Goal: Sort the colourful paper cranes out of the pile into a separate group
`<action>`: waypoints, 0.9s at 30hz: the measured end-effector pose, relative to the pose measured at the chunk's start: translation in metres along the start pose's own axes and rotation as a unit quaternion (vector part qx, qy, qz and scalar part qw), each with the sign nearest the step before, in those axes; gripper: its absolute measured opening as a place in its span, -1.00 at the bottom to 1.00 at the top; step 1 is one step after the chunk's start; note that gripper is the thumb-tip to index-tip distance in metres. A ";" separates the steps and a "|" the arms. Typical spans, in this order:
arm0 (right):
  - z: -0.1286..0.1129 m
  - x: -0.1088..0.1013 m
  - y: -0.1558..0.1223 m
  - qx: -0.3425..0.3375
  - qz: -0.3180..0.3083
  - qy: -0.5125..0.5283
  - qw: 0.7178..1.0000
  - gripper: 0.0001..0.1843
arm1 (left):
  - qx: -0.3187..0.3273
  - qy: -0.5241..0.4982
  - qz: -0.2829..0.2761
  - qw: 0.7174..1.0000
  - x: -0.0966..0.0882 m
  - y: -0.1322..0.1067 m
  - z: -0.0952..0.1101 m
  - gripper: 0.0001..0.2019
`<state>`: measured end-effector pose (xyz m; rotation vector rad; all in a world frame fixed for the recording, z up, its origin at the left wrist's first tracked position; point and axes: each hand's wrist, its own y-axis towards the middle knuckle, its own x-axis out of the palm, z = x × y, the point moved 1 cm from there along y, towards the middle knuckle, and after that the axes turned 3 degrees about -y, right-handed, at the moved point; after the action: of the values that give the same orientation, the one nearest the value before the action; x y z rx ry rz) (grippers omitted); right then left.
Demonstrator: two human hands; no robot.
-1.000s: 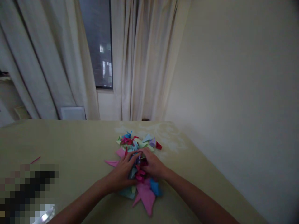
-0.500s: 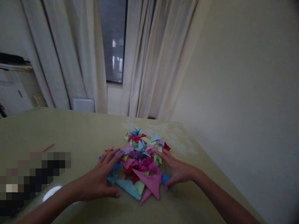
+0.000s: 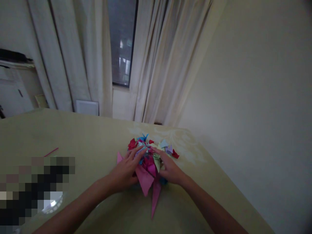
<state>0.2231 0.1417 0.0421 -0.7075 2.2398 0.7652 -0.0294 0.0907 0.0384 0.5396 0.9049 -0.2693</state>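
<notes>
A heap of folded paper cranes [image 3: 148, 165] in pink, red, blue, purple and pale green lies on the table between my hands. On its left side my left hand [image 3: 125, 170] curves over the cranes, fingers on top and thumb low at the near edge. From the right, my right hand [image 3: 169, 167] cups the heap, its fingertips close to those of the left; its thumb is partly hidden. A large pink crane [image 3: 145, 180] sticks out toward me between the wrists. Blue, red and lilac cranes [image 3: 168, 149] lie just beyond the fingers. Cranes under my palms are hidden.
The table [image 3: 80, 139] has a pale yellow-green cover. A thin pink stick [image 3: 51, 152] lies at left, near a pixelated patch and a shiny round thing [image 3: 52, 204]. Curtains [image 3: 168, 65], a window [image 3: 123, 42] and a wall [image 3: 255, 97] stand beyond the table.
Both hands have moved inward, squeezing the heap narrower. The large pink crane has shifted and turned, and the pale blue piece at the near edge is now covered.
</notes>
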 end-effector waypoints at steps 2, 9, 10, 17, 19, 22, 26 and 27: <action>-0.007 -0.025 -0.005 0.008 -0.010 -0.012 1.000 -0.04 | -0.033 0.011 0.009 0.999 -0.024 -0.009 -0.012 -0.03; 0.011 -0.045 -0.034 0.081 -0.147 -0.054 0.984 0.43 | -0.109 0.004 -0.131 0.985 -0.042 -0.029 -0.039 0.39; 0.015 -0.031 -0.034 0.068 -0.173 -0.049 0.981 0.52 | -0.098 0.000 -0.134 0.986 -0.031 -0.027 -0.035 0.40; 0.019 0.047 0.001 0.005 -0.015 -0.029 0.999 -0.07 | -0.048 -0.028 -0.074 0.996 0.031 0.007 -0.004 0.11; 0.012 0.040 0.016 -0.008 0.031 0.004 0.999 -0.19 | -0.014 -0.073 -0.027 0.997 0.021 0.015 -0.006 -0.12; -0.006 0.018 0.035 -0.031 0.072 0.048 0.996 -0.24 | 0.007 -0.099 0.047 0.994 -0.010 0.027 -0.015 -0.31; -0.029 -0.013 0.056 -0.055 0.090 0.070 0.992 -0.24 | 0.029 -0.071 0.121 0.990 -0.047 0.040 -0.017 -0.33; -0.032 -0.020 0.059 -0.060 0.098 0.070 0.991 -0.24 | 0.030 -0.069 0.129 0.989 -0.053 0.042 -0.016 -0.32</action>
<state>0.1843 0.1656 0.0952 -0.6212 2.4328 0.9804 -0.0532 0.1344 0.0874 0.6780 0.6861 -0.0979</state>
